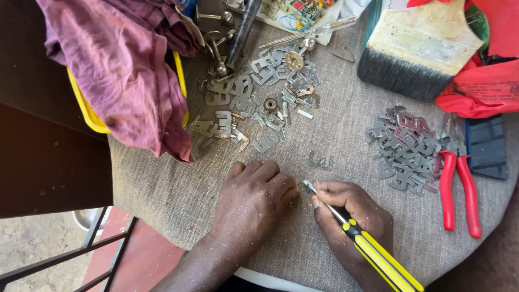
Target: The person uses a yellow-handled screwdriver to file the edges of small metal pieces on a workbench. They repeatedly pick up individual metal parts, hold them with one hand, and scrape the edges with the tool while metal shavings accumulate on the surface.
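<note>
Yellow-black screwdriver (373, 250) clenched in my right hand (348, 224), tip prying at something small, barely visible, pinned under my closed left hand (254, 203) near the counter's (162, 189) front edge; next needs steady leverage.

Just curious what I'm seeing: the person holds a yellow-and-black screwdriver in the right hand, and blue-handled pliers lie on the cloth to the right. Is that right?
Not quite. The head view shows the pliers have red handles, not blue. The rest stands: the right hand holds the yellow-and-black screwdriver, and the pliers lie on the cloth to the right.
</note>
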